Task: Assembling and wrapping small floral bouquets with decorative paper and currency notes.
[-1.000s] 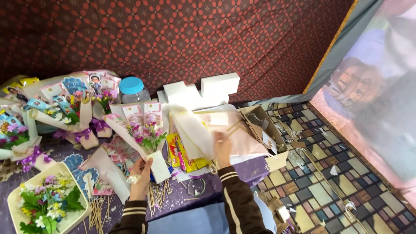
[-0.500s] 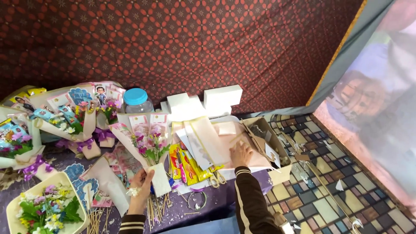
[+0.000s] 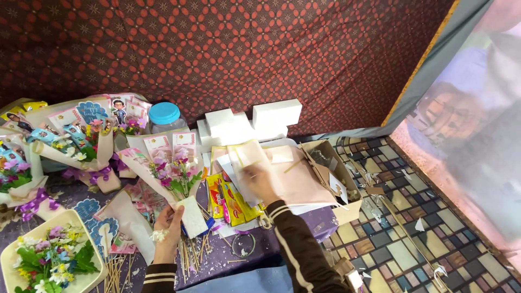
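Note:
My left hand (image 3: 167,228) holds the white base of a small bouquet (image 3: 175,179) of pink and purple flowers wrapped in pale pink paper, upright above the purple cloth. My right hand (image 3: 259,182) rests on a stack of pale pink and white wrapping paper sheets (image 3: 293,173), fingers closed on the edge of a sheet. Yellow and red snack packets (image 3: 228,201) lie between the two hands. Thin wooden sticks (image 3: 192,255) lie scattered below the bouquet.
Several finished bouquets (image 3: 76,141) lean at the left. A jar with a blue lid (image 3: 164,116) and white foam blocks (image 3: 255,122) stand at the back. A cream tray of loose flowers (image 3: 49,260) sits front left. A cardboard box (image 3: 331,168) and a tiled floor (image 3: 412,239) lie right.
My right hand moved along the paper stack, right and then back left, and now grips a sheet's edge. The left hand still holds the bouquet; the camera view shifted slightly.

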